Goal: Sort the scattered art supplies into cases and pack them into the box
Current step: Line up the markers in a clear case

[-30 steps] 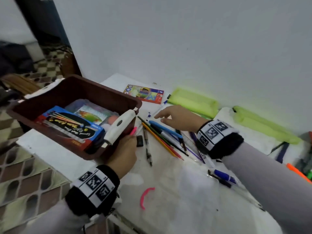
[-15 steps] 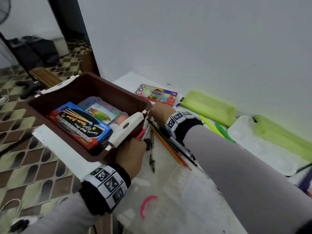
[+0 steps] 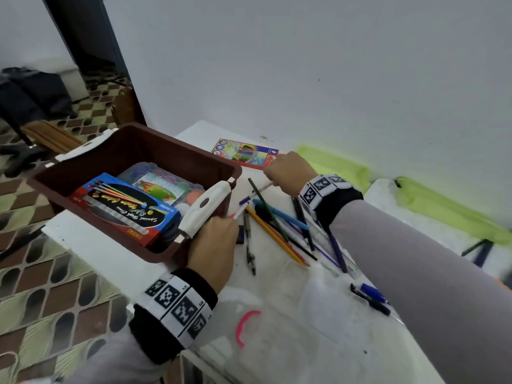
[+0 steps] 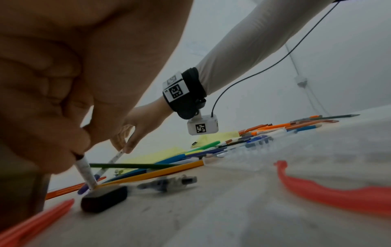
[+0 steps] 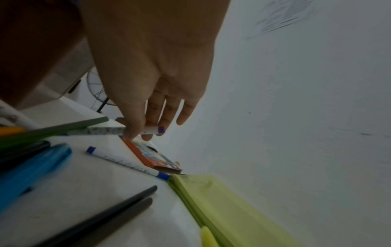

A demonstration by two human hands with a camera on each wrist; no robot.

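My left hand (image 3: 221, 225) sits by the near corner of the brown box (image 3: 155, 139) and grips a white patterned marker (image 4: 84, 168), tip down by a black eraser (image 4: 103, 197). My right hand (image 3: 274, 180) hovers in front of the coloured-pencil box (image 3: 245, 156) and pinches a white marker with a purple cap (image 5: 151, 130) between thumb and fingers. A loose pile of pencils and pens (image 3: 277, 225) lies between the hands. Inside the brown box lie a blue paint case (image 3: 124, 209) and a clear paint set (image 3: 163, 184).
Two lime-green pencil cases (image 3: 335, 164) (image 3: 448, 209) lie along the wall. A pink curved strip (image 3: 245, 325), a compass (image 3: 249, 248) and two blue and black pens (image 3: 371, 297) lie on the white table. The table's edge runs just left of the box.
My right hand left the pile, reached towards the box's far corner and now pinches the purple-capped marker. The left hand stayed at the box corner with its marker.
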